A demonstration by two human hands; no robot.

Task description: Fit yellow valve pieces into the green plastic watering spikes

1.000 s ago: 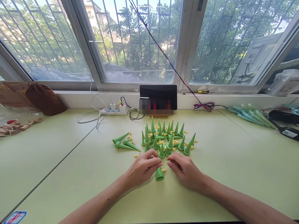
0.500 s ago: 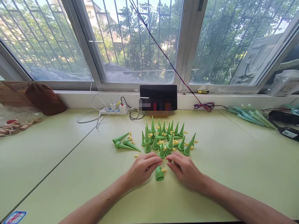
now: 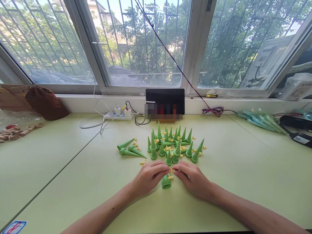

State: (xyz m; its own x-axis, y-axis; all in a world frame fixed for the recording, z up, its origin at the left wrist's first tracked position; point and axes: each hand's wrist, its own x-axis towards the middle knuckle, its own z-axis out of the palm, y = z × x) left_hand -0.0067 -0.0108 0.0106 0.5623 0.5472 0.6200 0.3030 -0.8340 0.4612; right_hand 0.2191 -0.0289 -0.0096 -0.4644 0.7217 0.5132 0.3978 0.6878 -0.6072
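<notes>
My left hand (image 3: 149, 175) and my right hand (image 3: 191, 175) meet at the fingertips, both pinched around a small yellow piece (image 3: 171, 170). Beneath the fingertips a green cone (image 3: 166, 183) lies on the table, its open base towards me, with a yellow piece (image 3: 170, 177) beside it. Just beyond my hands stands a cluster of upright green cones (image 3: 177, 148), with yellow pieces scattered among them. To the left, several green cones (image 3: 129, 152) lie on their sides, with small yellow parts near their tips.
A dark tablet (image 3: 165, 99) stands at the back of the table (image 3: 73, 182). Left of it are a white power strip (image 3: 119, 116) with cables and a brown bag (image 3: 46, 102). Bundled wires (image 3: 216, 111) and teal-green bundles (image 3: 263, 120) lie at the right rear.
My right fingertips have moved slightly left to meet my left ones, and a yellow piece now shows between them.
</notes>
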